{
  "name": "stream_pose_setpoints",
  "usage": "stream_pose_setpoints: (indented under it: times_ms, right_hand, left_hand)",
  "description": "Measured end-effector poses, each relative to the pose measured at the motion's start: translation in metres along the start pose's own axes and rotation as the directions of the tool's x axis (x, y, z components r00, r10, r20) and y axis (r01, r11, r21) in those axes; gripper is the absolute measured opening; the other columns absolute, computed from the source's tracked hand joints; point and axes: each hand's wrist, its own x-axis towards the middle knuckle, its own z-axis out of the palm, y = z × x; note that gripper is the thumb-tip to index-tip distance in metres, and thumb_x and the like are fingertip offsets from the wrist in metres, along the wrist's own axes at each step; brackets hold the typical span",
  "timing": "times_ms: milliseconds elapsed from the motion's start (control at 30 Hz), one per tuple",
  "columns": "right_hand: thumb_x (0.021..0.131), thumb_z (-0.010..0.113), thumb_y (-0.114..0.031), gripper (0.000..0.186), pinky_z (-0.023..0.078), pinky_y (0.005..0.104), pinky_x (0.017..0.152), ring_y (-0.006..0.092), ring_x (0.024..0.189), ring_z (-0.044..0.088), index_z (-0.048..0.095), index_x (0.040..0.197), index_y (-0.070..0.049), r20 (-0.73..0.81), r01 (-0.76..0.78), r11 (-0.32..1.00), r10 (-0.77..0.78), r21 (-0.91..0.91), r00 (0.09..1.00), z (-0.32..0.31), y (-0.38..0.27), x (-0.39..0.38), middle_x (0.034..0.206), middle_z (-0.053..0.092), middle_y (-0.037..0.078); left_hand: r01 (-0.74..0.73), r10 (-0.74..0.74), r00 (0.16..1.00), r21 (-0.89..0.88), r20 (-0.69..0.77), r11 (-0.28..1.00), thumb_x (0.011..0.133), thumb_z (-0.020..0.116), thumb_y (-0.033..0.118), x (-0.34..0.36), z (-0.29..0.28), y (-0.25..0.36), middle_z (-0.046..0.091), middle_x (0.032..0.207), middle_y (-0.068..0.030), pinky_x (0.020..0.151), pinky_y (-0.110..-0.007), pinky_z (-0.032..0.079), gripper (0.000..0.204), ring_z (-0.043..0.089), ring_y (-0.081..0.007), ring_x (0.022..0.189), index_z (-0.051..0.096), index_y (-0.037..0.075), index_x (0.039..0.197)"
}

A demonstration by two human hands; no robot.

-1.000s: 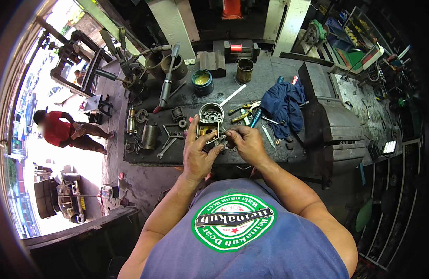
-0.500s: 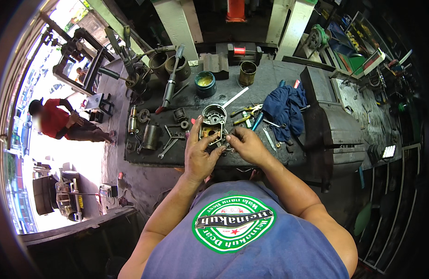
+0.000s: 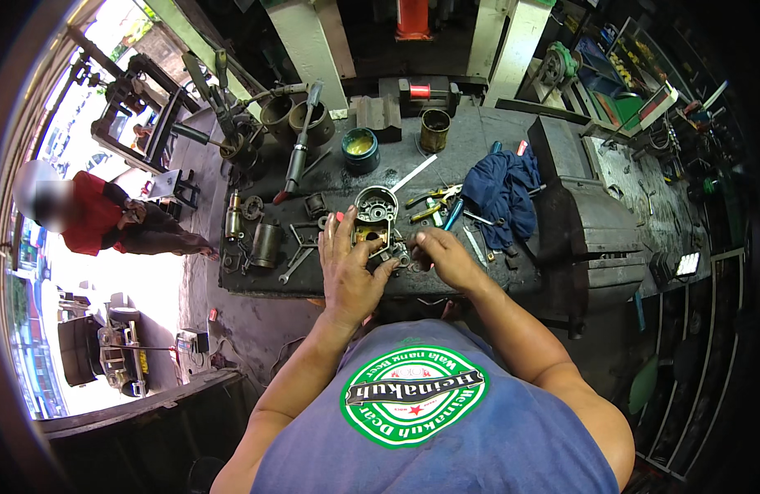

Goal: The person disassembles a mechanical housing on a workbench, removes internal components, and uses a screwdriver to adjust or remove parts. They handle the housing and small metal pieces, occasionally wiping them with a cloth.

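Right hand (image 3: 442,258) has drawn slightly away to the right of the metal housing (image 3: 379,216) since the earlier frame; the left hand's fingers have straightened somewhat. Left grip (image 3: 352,276) is set against the housing's left and near sides, index finger bent over the opening. Right grip has fingers curled together just beside the housing; whether anything is pinched cannot be told. Housing is at the near middle of the desk (image 3: 472,136), open side up, a bronze-coloured part (image 3: 368,235) within.

Risk, as judged: the housing could tip or turn if the left hand's one-sided hold slackens. Loose small metal parts (image 3: 405,260) beside it could be knocked over the near edge by the right hand, or dropped into the opening.

Containers: blue-green jar (image 3: 361,163), far middle, open, holding yellowish paste (image 3: 359,145). Rusty tin (image 3: 434,138) to its right, dark inside, contents not readable. Far left, a tool can (image 3: 242,153) holds upright hand tools; two open cylinders stand beside it, interiors unclear.
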Motion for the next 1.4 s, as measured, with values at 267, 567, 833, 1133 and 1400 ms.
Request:
stream_pose_setpoints:
  times_ms: [267, 567, 833, 1133, 1400]
  right_hand:
    - [0.106, 0.071, -0.024, 0.025, 0.053, 0.0556, 0.081, 0.0480, 0.097, 0.068, 0.064, 0.116, -0.002, 0.113, 0.460, 0.656, -0.500, -0.598, 0.859, 0.006, -0.014, 0.006, 0.106, 0.067, 0.022]
    - [0.115, 0.059, -0.038, 0.043, 0.053, 0.0507, 0.072, 0.0320, 0.073, 0.065, 0.066, 0.101, 0.001, 0.172, -0.391, 0.837, 0.352, 0.382, 0.920, 0.016, -0.001, 0.018, 0.074, 0.061, 0.017]
    - [0.104, 0.076, -0.021, 0.026, 0.054, 0.0532, 0.080, 0.0487, 0.096, 0.067, 0.065, 0.108, 0.003, 0.063, 0.476, 0.719, -0.520, -0.507, 0.852, 0.009, -0.011, 0.010, 0.093, 0.066, 0.023]
    - [0.119, 0.053, -0.050, 0.053, 0.044, 0.0373, 0.051, 0.0162, 0.049, 0.049, 0.062, 0.086, -0.009, 0.296, -0.427, 0.772, 0.318, 0.470, 0.901, 0.012, -0.011, 0.015, 0.065, 0.055, 0.002]
    - [0.098, 0.077, -0.020, 0.031, 0.060, 0.0562, 0.097, 0.0456, 0.118, 0.072, 0.075, 0.124, -0.003, -0.396, -0.374, 0.180, -0.107, -0.910, 0.912, -0.134, 0.073, 0.018, 0.121, 0.072, 0.025]
  left_hand:
    - [-0.043, 0.067, 0.992, -0.219, 0.103, 0.975, 0.077, 0.097, 0.017, 0.016, -0.008, -0.009, 0.053, 0.165, -0.0226, 0.131, -0.058, 0.035, 0.041, 0.045, -0.0501, 0.156, 0.078, 0.001, 0.110]
    - [-0.030, 0.052, 0.993, -0.193, 0.108, 0.981, 0.077, 0.096, 0.010, 0.012, -0.003, -0.007, 0.060, 0.160, -0.0210, 0.128, -0.055, 0.040, 0.038, 0.049, -0.0489, 0.155, 0.078, 0.000, 0.108]
    - [-0.023, 0.044, 0.996, -0.238, 0.083, 0.971, 0.076, 0.096, 0.009, 0.009, -0.001, -0.008, 0.060, 0.160, -0.0220, 0.128, -0.055, 0.039, 0.041, 0.049, -0.0486, 0.155, 0.079, 0.001, 0.113]
    - [-0.030, 0.052, 0.994, -0.217, 0.099, 0.976, 0.077, 0.098, 0.013, 0.011, -0.002, -0.012, 0.060, 0.160, -0.0212, 0.128, -0.055, 0.039, 0.042, 0.049, -0.0475, 0.155, 0.081, 0.001, 0.114]
    - [-0.069, 0.084, 0.995, -0.225, 0.056, 0.972, 0.076, 0.098, 0.015, 0.008, 0.002, -0.017, 0.061, 0.159, -0.0205, 0.127, -0.055, 0.040, 0.042, 0.052, -0.0473, 0.152, 0.081, 0.002, 0.112]
